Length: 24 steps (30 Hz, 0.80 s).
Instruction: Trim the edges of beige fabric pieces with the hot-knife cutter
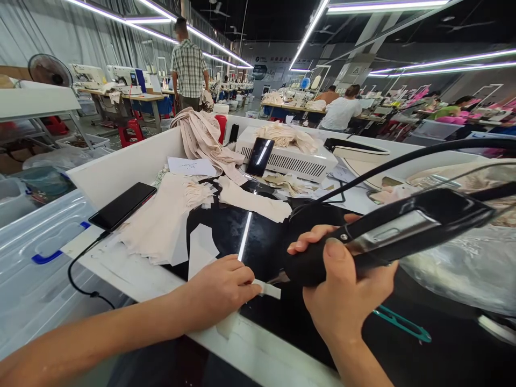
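My right hand (342, 285) is wrapped round a black corded hand tool (387, 236) with a silver inset along its side. The tool's exact kind is unclear. A small metal tip at its lower left end meets or hovers just over a narrow pale strip (271, 290). My left hand (226, 293) presses thumb and fingers together on this strip above the black work surface (258, 242). Beside my left hand lies a white piece (201, 244). A turquoise slim tool (403, 322) rests right of my right wrist.
Cream fabric pieces (161, 220) lie layered at left, near a cabled black phone (123, 204). Another phone (260, 156) leans against a white vented box (282, 153). Clear plastic bags (459, 269) sit at right. A person (189, 70) stands beyond the table; others sit farther back.
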Each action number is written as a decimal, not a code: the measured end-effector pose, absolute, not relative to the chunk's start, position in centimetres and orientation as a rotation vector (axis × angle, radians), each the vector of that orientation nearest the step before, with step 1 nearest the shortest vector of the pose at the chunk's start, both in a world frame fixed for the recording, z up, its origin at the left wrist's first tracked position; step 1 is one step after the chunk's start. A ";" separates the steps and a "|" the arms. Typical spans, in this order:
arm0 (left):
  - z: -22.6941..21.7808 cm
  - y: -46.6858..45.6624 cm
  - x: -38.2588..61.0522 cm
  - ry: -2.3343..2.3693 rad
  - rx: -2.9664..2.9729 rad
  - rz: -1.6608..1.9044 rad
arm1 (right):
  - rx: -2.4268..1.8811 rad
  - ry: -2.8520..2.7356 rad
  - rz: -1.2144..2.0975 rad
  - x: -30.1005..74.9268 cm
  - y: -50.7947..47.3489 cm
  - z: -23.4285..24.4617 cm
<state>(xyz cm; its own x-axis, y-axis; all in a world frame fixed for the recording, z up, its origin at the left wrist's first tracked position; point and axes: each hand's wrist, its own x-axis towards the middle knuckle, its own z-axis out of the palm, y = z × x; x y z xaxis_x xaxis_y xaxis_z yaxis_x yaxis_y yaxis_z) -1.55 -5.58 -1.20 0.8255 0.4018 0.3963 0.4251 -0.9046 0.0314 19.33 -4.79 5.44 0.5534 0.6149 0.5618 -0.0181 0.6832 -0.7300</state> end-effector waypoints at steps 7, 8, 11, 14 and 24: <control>-1.1 -5.6 -1.6 -0.688 -2.973 -0.581 | -0.726 -0.910 0.400 19.9 -5.1 5.6; -1.1 -5.6 -1.6 -0.686 -2.971 -0.590 | -0.736 -0.916 0.398 20.0 -5.1 5.6; -1.1 -5.5 -1.7 -0.674 -2.965 -0.600 | -0.778 -0.923 0.401 19.9 -5.1 5.7; -1.2 -5.4 -1.7 -0.680 -2.971 -0.567 | -0.764 -0.896 0.424 19.8 -5.3 6.0; -1.8 -4.9 -1.7 -0.621 -2.970 -0.627 | -0.686 -0.953 0.463 18.9 -6.2 5.4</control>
